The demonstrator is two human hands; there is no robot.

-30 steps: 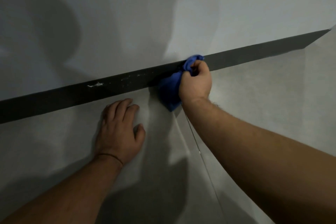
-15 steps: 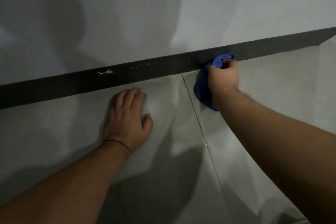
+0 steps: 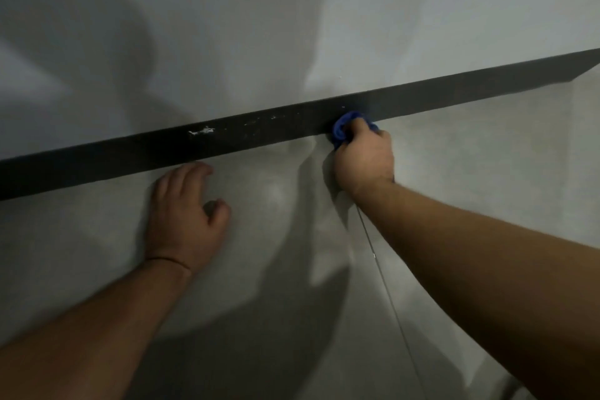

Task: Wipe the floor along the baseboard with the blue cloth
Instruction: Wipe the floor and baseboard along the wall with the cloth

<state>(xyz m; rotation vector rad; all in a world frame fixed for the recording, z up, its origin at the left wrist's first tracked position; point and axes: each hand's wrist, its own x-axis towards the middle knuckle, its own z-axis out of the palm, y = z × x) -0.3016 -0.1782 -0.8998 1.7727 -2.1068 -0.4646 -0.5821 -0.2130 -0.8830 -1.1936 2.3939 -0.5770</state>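
A black baseboard (image 3: 259,136) runs across the view from lower left to upper right, between the grey wall and the grey tiled floor (image 3: 269,237). My right hand (image 3: 363,159) is closed around the bunched blue cloth (image 3: 341,130) and presses it into the corner where floor meets baseboard. Most of the cloth is hidden under the fist. My left hand (image 3: 185,214) lies flat on the floor, palm down, fingers spread, its fingertips just short of the baseboard.
White paint flecks (image 3: 201,131) mark the baseboard left of the cloth. A thin tile joint (image 3: 383,279) runs from under my right wrist toward the bottom edge. The baseboard turns a corner at the far right (image 3: 581,68). Shadows of my arms fall on floor and wall.
My right hand slid the cloth to the right along the baseboard past the tile joint, then back left to the joint. My left hand stays planted on the floor.
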